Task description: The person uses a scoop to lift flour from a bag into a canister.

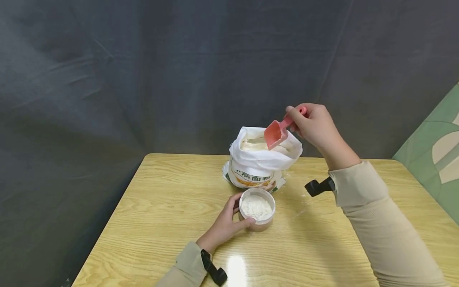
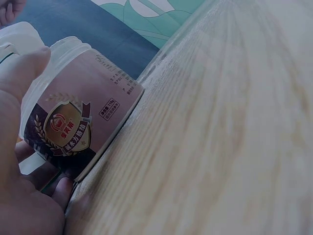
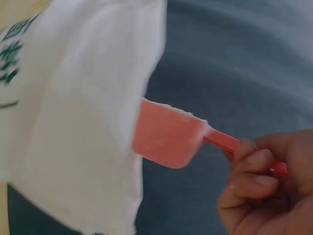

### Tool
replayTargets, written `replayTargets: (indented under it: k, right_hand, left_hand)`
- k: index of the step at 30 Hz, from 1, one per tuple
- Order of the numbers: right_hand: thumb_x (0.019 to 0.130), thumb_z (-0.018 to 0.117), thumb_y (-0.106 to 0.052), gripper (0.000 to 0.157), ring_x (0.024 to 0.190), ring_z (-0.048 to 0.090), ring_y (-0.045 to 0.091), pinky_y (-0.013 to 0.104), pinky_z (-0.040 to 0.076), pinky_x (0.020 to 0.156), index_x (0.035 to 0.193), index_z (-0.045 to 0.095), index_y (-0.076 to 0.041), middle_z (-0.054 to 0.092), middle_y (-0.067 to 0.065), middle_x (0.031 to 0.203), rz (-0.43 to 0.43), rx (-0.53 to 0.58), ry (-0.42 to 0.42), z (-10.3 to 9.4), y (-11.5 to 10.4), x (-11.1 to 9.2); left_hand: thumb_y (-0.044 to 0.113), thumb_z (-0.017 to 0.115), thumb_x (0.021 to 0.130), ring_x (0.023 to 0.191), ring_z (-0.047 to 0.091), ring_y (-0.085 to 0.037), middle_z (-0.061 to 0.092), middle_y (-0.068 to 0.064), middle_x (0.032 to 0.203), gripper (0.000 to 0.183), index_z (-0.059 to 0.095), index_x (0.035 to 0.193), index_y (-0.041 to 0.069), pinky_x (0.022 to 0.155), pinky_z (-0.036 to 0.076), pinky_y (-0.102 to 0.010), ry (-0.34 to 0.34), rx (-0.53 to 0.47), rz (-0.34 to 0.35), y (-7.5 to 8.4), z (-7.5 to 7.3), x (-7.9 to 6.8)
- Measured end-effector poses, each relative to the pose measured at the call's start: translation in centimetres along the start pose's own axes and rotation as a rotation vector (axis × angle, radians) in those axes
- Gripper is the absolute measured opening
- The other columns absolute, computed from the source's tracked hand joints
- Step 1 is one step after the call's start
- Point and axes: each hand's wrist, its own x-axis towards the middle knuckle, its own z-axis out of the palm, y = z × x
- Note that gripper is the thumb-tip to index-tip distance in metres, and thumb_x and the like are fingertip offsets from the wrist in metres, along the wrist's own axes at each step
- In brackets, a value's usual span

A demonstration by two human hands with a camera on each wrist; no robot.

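My right hand [image 1: 317, 124] holds a pink scoop [image 1: 274, 134] by its handle, the blade tilted down over the mouth of a white flour bag [image 1: 252, 159]. In the right wrist view, fingers and thumb pinch the handle, and the bag's edge hides the blade's tip; white powder lines the blade's upper edge. Flour shows inside the bag below its folded-down rim. Just in front of the bag, my left hand [image 1: 225, 223] grips a round plastic jar [image 2: 93, 98] with a pink label, thumb on the near side and fingers round the far side. White flour [image 1: 256, 207] lies in the jar.
The wooden table [image 1: 161, 207] carries the bag and jar, with a dusting of spilled flour [image 1: 301, 195] right of the bag. A dark curtain [image 1: 197, 79] hangs behind, and a green patterned panel [image 1: 437, 155] stands at the right.
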Motion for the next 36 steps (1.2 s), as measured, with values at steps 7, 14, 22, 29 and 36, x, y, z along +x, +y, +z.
replayTargets:
  k: [7,14,22,29,36]
  right_hand:
    - [0.104,0.057,-0.033,0.038,0.06,0.048,0.02,0.03,0.04,0.052,0.083,0.062,-0.002,0.057,0.008,0.071,-0.006,-0.134,-0.142,1.6,0.9,1.3]
    - [0.105,0.057,-0.029,0.033,0.068,0.053,0.021,0.031,0.045,0.06,0.089,0.063,-0.001,0.062,0.013,0.079,0.047,-0.17,-0.236,3.5,1.2,2.1]
    - [0.105,0.058,-0.027,0.032,0.065,0.052,0.02,0.03,0.044,0.058,0.088,0.063,0.0,0.059,0.009,0.075,0.07,-0.138,-0.296,4.4,1.4,2.4]
    - [0.105,0.056,-0.026,0.035,0.062,0.051,0.02,0.027,0.043,0.054,0.086,0.066,0.001,0.059,0.009,0.072,0.086,-0.104,-0.334,4.9,1.6,2.4]
    - [0.105,0.054,-0.027,0.04,0.053,0.045,0.016,0.027,0.038,0.049,0.084,0.069,0.003,0.056,0.007,0.065,0.122,-0.027,-0.332,5.2,1.5,2.1]
  left_hand:
    - [0.031,0.078,0.091,0.14,0.041,-0.022,0.041,-0.007,0.153,0.079,0.033,0.154,0.016,0.117,0.036,-0.042,0.006,0.018,0.016,0.1,-0.2,-0.1]
    - [0.031,0.078,0.091,0.141,0.041,-0.022,0.041,-0.008,0.154,0.079,0.033,0.154,0.015,0.117,0.036,-0.041,0.005,0.006,0.002,0.4,-0.2,-0.4]
    - [0.032,0.077,0.091,0.141,0.041,-0.022,0.041,-0.007,0.153,0.079,0.033,0.154,0.016,0.117,0.036,-0.042,0.005,0.007,-0.004,0.5,-0.3,-0.5]
    - [0.032,0.077,0.092,0.141,0.041,-0.022,0.041,-0.008,0.154,0.079,0.032,0.155,0.015,0.117,0.036,-0.041,0.003,0.004,0.005,0.3,-0.4,-0.5]
    - [0.029,0.078,0.091,0.141,0.041,-0.024,0.041,-0.01,0.154,0.079,0.033,0.154,0.013,0.117,0.036,-0.039,0.012,0.01,0.014,0.3,-0.2,-0.4]
